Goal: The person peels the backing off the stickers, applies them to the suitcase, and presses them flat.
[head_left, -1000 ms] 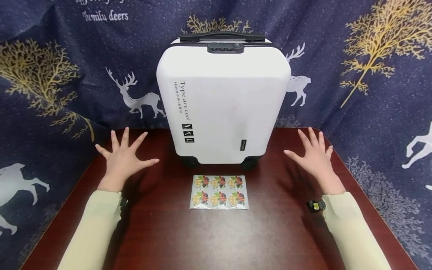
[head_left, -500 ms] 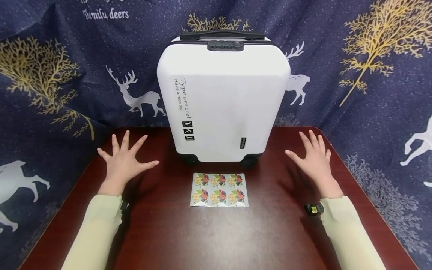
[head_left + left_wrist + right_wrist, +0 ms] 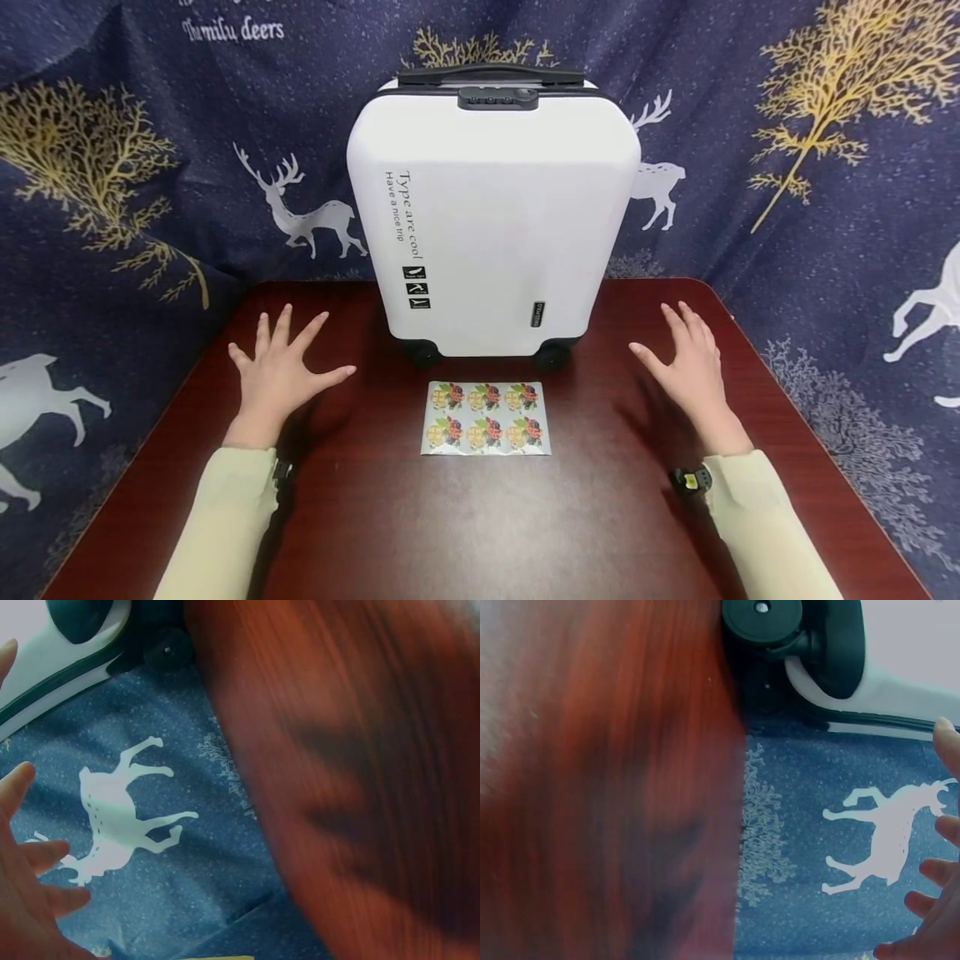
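Note:
A white hard-shell suitcase [image 3: 495,225] stands upright at the back of the dark red table, its black handle and combination lock [image 3: 498,98] at the top. In front of its wheels lies a flat sheet of stickers [image 3: 486,418] printed with fruit pictures in two rows. My left hand [image 3: 281,379] is held over the table left of the suitcase, fingers spread and holding nothing. Over on the right, my right hand [image 3: 690,375] hovers with its thumb apart from the fingers, also holding nothing. Both wrist views show fingers at the edge, with a suitcase wheel [image 3: 762,616] in the right one.
The reddish-brown table [image 3: 480,533] reaches back to a dark blue cloth [image 3: 300,100] printed with white deer and golden trees. This cloth hangs behind the suitcase and along both sides. A dark band with a small device [image 3: 692,480] sits at my right wrist.
Both hands have drawn slightly back toward me, and the right one has shifted a little left with its fingers closer together. The suitcase and sticker sheet stay in place.

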